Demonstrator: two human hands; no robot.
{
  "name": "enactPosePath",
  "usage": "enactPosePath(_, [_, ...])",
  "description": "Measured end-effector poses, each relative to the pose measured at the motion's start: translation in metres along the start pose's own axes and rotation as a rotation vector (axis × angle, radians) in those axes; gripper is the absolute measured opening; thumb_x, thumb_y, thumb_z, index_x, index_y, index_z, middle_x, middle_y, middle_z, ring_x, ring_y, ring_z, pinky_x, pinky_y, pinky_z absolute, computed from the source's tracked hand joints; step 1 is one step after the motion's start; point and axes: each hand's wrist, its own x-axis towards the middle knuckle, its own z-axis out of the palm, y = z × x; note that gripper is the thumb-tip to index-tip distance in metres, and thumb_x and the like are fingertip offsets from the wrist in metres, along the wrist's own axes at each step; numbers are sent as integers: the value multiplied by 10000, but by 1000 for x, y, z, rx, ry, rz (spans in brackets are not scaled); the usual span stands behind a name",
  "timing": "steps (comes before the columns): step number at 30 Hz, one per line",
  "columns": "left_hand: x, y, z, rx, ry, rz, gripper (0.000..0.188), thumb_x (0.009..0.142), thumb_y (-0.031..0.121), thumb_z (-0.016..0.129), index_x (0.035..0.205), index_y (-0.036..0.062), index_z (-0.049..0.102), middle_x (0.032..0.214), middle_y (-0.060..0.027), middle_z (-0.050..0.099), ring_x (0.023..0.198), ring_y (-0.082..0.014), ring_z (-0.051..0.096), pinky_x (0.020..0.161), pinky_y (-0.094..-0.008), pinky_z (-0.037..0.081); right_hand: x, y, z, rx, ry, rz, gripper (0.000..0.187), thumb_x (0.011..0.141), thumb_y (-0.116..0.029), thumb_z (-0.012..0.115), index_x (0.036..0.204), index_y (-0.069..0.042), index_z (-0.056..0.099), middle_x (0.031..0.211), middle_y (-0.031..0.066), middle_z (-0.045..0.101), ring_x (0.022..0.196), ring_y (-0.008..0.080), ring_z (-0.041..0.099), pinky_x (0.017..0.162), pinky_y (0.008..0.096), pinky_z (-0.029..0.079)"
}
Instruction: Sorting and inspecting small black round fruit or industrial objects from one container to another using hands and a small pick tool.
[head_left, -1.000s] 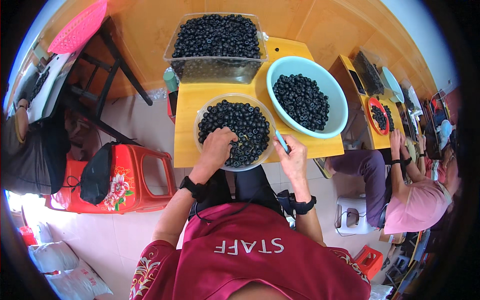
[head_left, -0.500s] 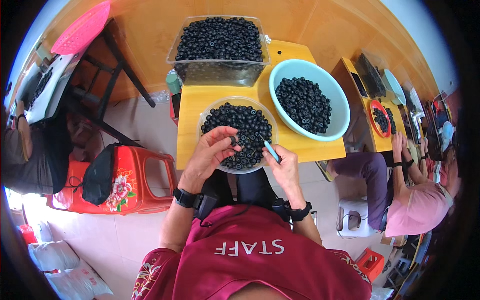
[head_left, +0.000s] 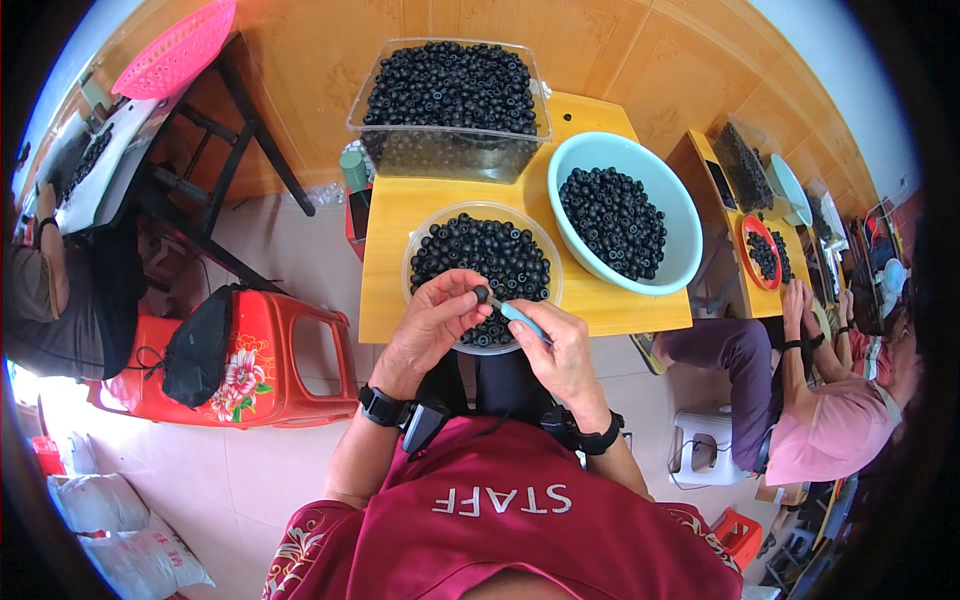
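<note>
Pinched between the thumb and fingers of my left hand [head_left: 438,322] is a small black round piece [head_left: 482,294]. My right hand [head_left: 562,352] is closed around a light blue handle [head_left: 526,323], and the short metal tip of this tool meets the piece, touching or very close to it. Whether the tip is a blade cannot be told. Both hands are over the near side of a round clear tub [head_left: 408,262] filled with similar black hollow pieces [head_left: 480,255]. The tub sits at the front edge of a yellow table [head_left: 390,215].
A light blue basin [head_left: 690,245] of black pieces stands right of the tub. Behind it is a clear rectangular bin [head_left: 450,155], heaped full. A red stool [head_left: 290,350] with a black bag [head_left: 200,350] is at left. Co-workers sit on both sides.
My right hand has moved left and slightly down, bringing the tool's tip from apart to the black piece. My left hand has shifted slightly right. The whole view has shifted a little.
</note>
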Motion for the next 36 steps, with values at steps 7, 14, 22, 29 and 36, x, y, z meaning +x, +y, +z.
enactPosePath(7, [-2,2,1,7,-17,19,193,860,24,582,1049,30,544,962,-72,615,824,-139,625,757,-246,518,4,-8,1,-141,-51,-43,186,812,-162,648,961,-50,651,715,94,594,538,246,577,492,330,444])
enactPosePath(14, [-3,-1,-3,12,-22,0,148,853,17,588,990,34,536,959,-84,614,805,-140,623,733,-247,523,2,-8,1,-169,-29,-32,189,810,-170,657,966,-65,655,711,84,591,537,241,577,489,332,443])
enactPosePath(22, [-5,2,-3,0,-1,-20,116,852,13,590,959,26,546,930,-90,620,776,-139,619,719,-248,523,5,-4,0,-167,-41,-48,188,811,-170,656,968,-68,656,696,79,582,539,236,578,488,332,443])
enactPosePath(29, [-14,10,4,-78,-168,-65,112,813,-4,631,898,38,571,923,-99,625,740,-149,613,674,-239,508,10,46,-7,-297,56,65,196,831,-191,620,948,-40,663,734,144,627,642,322,607,572,375,470])
enactPosePath(36, [-9,4,5,83,35,-66,142,816,5,634,938,34,568,911,-74,627,750,-145,621,710,-254,522,7,9,-6,179,-36,290,247,759,-93,710,987,-28,643,645,24,592,559,75,525,527,235,426])
